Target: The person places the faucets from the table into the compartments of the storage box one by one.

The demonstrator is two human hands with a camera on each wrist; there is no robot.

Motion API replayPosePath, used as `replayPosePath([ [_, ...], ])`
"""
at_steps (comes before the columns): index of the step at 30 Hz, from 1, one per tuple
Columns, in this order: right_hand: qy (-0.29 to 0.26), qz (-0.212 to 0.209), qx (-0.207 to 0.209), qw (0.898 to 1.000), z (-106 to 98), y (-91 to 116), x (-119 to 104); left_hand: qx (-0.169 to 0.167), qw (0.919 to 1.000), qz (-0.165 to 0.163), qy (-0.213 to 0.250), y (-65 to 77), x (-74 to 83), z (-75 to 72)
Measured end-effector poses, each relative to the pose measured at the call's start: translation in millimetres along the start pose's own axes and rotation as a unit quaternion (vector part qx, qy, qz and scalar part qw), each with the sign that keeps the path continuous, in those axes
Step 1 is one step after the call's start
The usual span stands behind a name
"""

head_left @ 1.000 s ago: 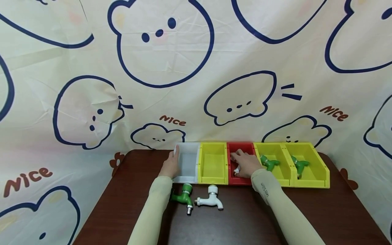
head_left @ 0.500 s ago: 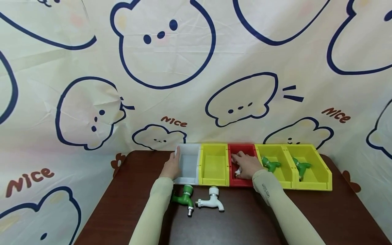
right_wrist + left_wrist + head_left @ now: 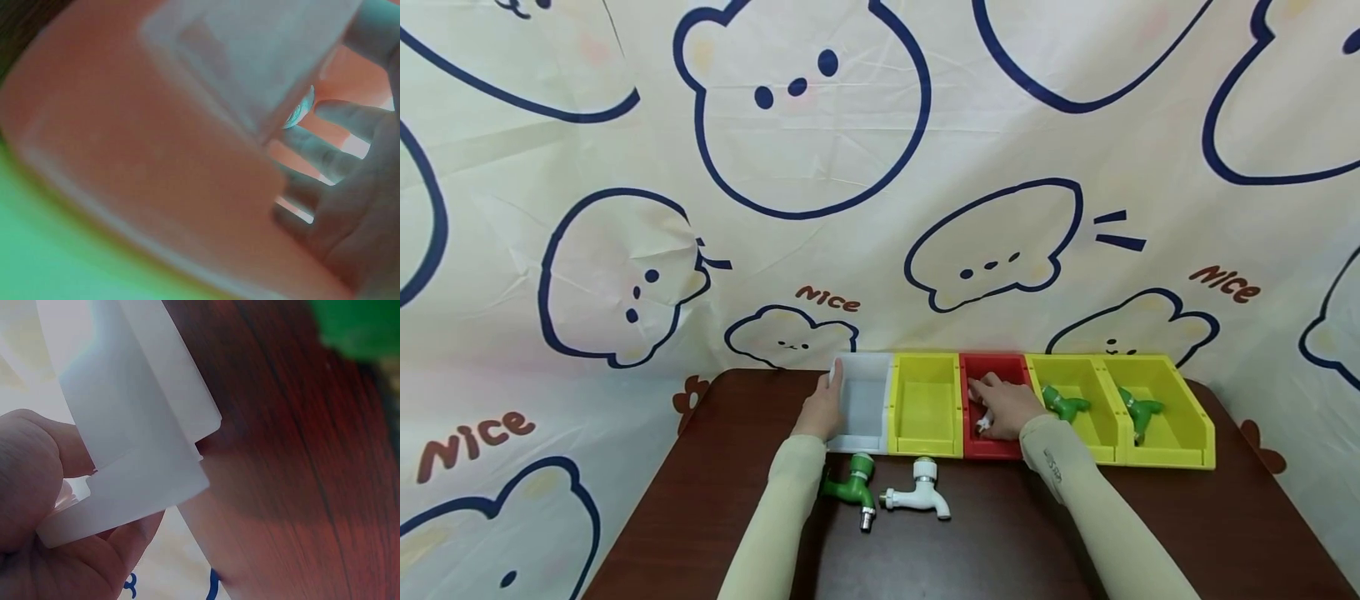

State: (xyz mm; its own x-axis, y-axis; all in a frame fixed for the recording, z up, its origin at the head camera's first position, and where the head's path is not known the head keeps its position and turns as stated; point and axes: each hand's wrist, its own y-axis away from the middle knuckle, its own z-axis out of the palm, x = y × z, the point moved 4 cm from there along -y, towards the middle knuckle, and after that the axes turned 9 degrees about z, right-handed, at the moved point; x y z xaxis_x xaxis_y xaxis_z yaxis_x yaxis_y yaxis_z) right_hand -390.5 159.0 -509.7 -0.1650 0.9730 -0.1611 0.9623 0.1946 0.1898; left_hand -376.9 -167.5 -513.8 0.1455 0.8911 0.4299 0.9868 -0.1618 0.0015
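My left hand [image 3: 820,410] grips the left wall of the grey-white bin [image 3: 863,404] at the row's left end. In the left wrist view, thumb and fingers lie on either side of the bin's pale wall [image 3: 131,450]. Down in the red bin [image 3: 992,448], my right hand [image 3: 1006,407] holds a white tap [image 3: 982,424], mostly covered by the hand. The right wrist view shows its threaded end [image 3: 301,111] by the fingertips, with the red wall blurred in front. A green tap [image 3: 852,487] and another white tap [image 3: 917,492] lie on the table before the bins.
Between the grey-white and red bins stands a yellow bin [image 3: 925,408]. Two more yellow bins at the right hold one green tap [image 3: 1063,404] and another green tap [image 3: 1138,412]. The brown table [image 3: 970,558] meets a patterned cloth [image 3: 820,167] behind the row.
The whole head view shifts slightly right and down. Both hands keep their places at the bins, and the taps lie as before.
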Motion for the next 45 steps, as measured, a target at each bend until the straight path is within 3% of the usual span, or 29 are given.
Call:
replayPosePath([
  [45, -0.004, 0.011, -0.031, 0.999, -4.8, 0.2, 1.0, 0.003, 1.0000, 0.003, 0.002, -1.2, -1.5, 2.9],
])
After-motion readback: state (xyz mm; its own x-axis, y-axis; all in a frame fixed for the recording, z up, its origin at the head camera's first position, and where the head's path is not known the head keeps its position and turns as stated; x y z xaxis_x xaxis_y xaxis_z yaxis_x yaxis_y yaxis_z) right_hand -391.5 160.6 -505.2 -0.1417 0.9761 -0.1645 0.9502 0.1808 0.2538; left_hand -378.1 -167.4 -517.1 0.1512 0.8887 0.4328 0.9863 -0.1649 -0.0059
